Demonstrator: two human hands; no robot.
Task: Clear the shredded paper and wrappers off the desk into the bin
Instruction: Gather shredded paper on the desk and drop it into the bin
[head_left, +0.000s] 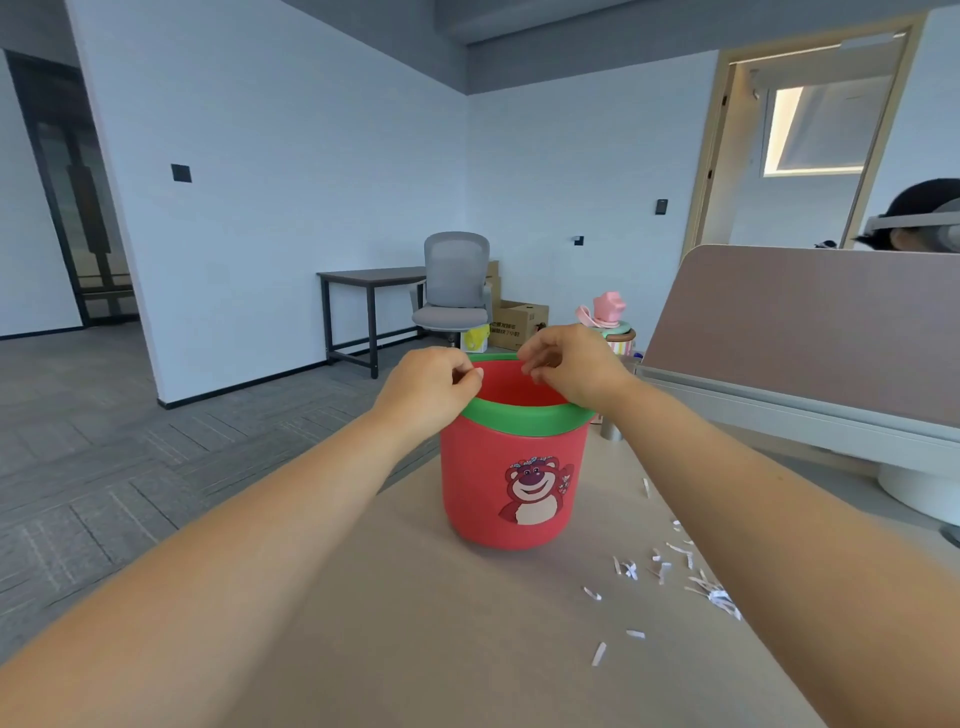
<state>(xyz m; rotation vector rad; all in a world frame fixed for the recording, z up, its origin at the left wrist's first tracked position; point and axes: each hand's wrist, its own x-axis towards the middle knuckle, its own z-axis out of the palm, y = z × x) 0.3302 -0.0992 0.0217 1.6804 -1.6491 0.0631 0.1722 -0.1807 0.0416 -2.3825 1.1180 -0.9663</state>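
A red bin (511, 483) with a green rim and a bear sticker stands upright on the beige desk (415, 623). My left hand (431, 384) hovers at the bin's left rim with fingertips pinched together. Over the bin's opening, my right hand (571, 364) has its fingers curled closed. No paper shows in either hand. Several white shredded paper strips (719, 597) lie scattered on the desk to the right of the bin, partly hidden under my right forearm. No wrappers are in sight.
A beige divider panel (805, 322) runs along the desk's right side, with a person's head (924, 218) behind it. A pink toy (608, 306) sits beyond the bin. On the floor farther back are a grey office chair (454, 286), a dark table and cardboard boxes.
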